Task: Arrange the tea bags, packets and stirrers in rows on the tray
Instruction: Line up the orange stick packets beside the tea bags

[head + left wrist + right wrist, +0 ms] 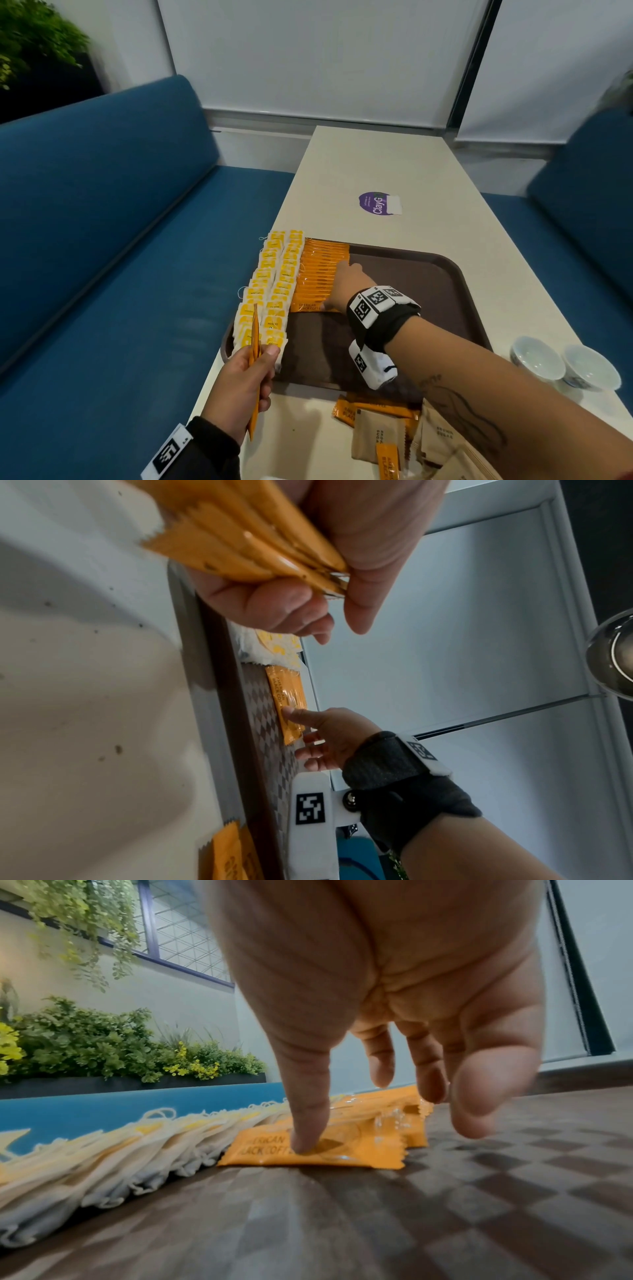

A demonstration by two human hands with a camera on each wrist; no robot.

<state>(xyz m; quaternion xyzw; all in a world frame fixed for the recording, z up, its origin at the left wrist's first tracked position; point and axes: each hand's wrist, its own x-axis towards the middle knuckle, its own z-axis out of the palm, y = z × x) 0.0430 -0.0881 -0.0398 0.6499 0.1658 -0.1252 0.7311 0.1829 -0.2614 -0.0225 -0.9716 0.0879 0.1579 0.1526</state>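
A brown tray (421,291) lies on the pale table. Two rows of yellow-and-white tea bags (270,284) run along its left side. Beside them lies a row of orange coffee packets (318,274). My right hand (342,287) reaches over that row, fingers spread, the thumb (308,1123) pressing on the nearest orange packet (342,1148). My left hand (246,380) hovers by the tray's near left corner and grips a thin stack of orange packets (246,542), held upright. No stirrers are in view.
Loose orange and beige sugar packets (383,435) lie heaped on the table in front of the tray. Two small white cups (561,363) stand at the right. A purple sticker (376,202) sits farther back. Blue bench seats (102,222) flank the table.
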